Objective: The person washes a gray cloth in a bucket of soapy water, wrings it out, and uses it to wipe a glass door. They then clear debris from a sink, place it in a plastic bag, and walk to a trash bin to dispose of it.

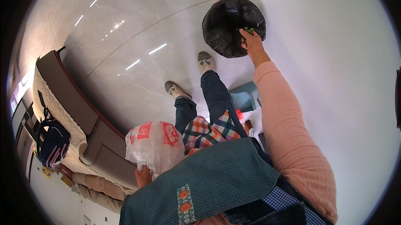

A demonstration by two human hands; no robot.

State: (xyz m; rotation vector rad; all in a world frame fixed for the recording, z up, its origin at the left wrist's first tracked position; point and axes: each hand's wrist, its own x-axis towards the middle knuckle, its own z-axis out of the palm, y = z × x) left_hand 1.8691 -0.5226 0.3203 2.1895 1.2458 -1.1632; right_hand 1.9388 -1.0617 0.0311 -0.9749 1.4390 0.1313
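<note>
My right hand (252,44) reaches out over a bin lined with a black plastic bag (221,27). Some green leafy scraps (249,30) are held between its thumb and fingers, above the bag's opening. Close to my body on the left, my left hand (144,176) grips a white translucent plastic bag (155,146) with red printing. That bag looks puffed out, and its contents cannot be made out. A teal woven apron (200,178) covers my front and partly hides the left arm.
Grey-brown sofa (65,84) with a quilted cream cover (47,93) stands at left. A dark blue backpack (54,138) lies on it. The white wall (329,68) runs along the right. Beside my legs is a blue-grey plastic container (244,99). Glossy tiles (134,43) cover the floor.
</note>
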